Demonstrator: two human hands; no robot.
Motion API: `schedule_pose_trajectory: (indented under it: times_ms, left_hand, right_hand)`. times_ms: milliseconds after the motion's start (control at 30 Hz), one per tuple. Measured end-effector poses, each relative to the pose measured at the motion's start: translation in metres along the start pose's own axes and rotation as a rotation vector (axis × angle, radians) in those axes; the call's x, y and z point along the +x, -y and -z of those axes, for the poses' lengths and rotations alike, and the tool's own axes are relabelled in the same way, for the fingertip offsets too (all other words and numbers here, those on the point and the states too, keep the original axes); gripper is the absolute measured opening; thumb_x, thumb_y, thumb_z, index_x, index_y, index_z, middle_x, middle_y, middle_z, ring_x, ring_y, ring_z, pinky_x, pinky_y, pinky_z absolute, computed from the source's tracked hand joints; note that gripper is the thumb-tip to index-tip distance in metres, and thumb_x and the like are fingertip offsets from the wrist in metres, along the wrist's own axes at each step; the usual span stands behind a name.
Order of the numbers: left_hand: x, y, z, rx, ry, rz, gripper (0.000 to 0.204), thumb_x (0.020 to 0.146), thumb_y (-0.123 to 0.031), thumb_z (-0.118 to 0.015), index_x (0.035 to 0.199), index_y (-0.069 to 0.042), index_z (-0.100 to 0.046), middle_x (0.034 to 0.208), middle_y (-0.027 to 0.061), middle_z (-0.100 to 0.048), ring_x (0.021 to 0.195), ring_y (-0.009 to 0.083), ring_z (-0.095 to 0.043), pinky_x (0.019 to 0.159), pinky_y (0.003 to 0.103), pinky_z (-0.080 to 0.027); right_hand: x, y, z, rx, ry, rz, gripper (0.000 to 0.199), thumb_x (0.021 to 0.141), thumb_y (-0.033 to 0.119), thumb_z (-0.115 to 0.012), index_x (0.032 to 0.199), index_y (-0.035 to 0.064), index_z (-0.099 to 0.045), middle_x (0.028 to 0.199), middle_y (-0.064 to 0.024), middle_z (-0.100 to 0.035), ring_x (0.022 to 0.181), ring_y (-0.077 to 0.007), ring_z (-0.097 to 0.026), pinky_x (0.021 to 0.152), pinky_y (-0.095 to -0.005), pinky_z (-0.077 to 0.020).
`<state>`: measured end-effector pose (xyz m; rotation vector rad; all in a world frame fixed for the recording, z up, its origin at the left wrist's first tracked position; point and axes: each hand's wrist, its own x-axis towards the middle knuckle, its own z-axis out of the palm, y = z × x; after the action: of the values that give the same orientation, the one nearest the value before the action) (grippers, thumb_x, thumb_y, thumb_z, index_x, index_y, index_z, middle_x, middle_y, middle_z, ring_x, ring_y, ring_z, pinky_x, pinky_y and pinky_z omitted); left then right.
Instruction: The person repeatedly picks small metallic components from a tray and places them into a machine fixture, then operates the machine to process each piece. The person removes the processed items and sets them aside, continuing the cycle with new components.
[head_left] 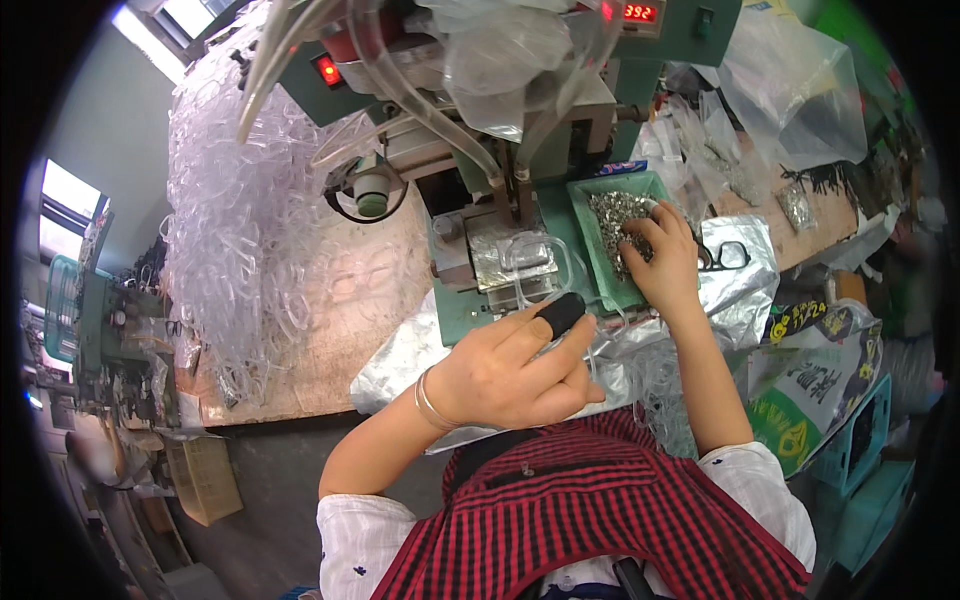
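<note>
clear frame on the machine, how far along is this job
Done: hard to tell; no finished pile shows apart. In hand: one clear frame lies on the green machine's bed, the left hand rests in front of it, and the right hand picks at small metal parts in the green tray. Left: a big heap of clear frames on the bench.

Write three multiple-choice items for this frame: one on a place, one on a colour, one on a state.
1. Where is the right hand?
A. in the shallow green tray of small metal parts
B. on the heap of clear plastic frames
C. in the lap

2. What colour is the cover on the left hand's fingertip?
A. white
B. black
C. red

3. How does the left hand's palm face?
A. up
B. down
C. hidden

Answers: 1 A, fingers rest among the parts; 2 B, dark cap shows; 3 B, knuckles face the camera.
</note>
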<state>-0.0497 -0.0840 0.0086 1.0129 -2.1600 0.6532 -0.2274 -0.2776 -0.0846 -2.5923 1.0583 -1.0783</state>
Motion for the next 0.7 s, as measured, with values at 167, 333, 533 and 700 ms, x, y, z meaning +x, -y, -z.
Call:
schedule_pose_trajectory:
  times_ms: [167, 333, 533, 700]
  left_hand:
    - [-0.002, -0.001, 0.006, -0.040, 0.031, 0.059, 0.038, 0.085, -0.038, -0.076, 0.084, -0.010, -0.052, 0.110, 0.0152, -0.071, 0.068, 0.0190, -0.058, 0.062, 0.030, -0.055]
    - [-0.020, -0.004, -0.002, -0.066, -0.010, 0.078, 0.035, 0.080, -0.036, -0.079, 0.088, -0.008, -0.058, 0.115, 0.0149, -0.068, 0.080, 0.0235, -0.064, 0.080, 0.036, -0.060]
    - [-0.061, -0.043, 0.024, 0.013, -0.191, 0.417, 0.033, 0.081, -0.028, -0.078, 0.107, -0.009, -0.069, 0.123, 0.0137, -0.069, 0.108, 0.0317, -0.068, 0.098, 0.054, -0.053]
    - [-0.073, 0.014, 0.086, 0.289, -0.507, 0.856, 0.022, 0.085, 0.007, -0.059, 0.105, 0.002, -0.065, 0.124, 0.0181, -0.066, 0.107, 0.0338, -0.063, 0.096, 0.042, -0.049]
  right_hand:
    - [-0.007, -0.007, -0.007, 0.059, -0.046, -0.003, 0.015, 0.075, 0.010, -0.077, 0.088, 0.0049, -0.072, 0.117, -0.0180, -0.065, 0.123, -0.0391, -0.057, 0.100, -0.0467, -0.0466]
    - [0.007, 0.000, -0.010, 0.115, -0.093, 0.027, 0.010, 0.083, 0.007, -0.069, 0.092, 0.0040, -0.071, 0.109, -0.0167, -0.070, 0.112, -0.0362, -0.063, 0.098, -0.0444, -0.0483]
    - [-0.009, -0.004, 0.000, 0.384, -0.196, -0.219, 0.012, 0.089, 0.005, -0.069, 0.100, 0.0021, -0.072, 0.095, -0.0105, -0.072, 0.087, -0.0219, -0.068, 0.080, -0.0325, -0.0521]
    - [-0.011, 0.001, 0.013, 0.433, -0.126, -0.282, 0.012, 0.086, 0.004, -0.072, 0.097, 0.0017, -0.073, 0.095, -0.0094, -0.073, 0.088, -0.0205, -0.068, 0.081, -0.0308, -0.0515]
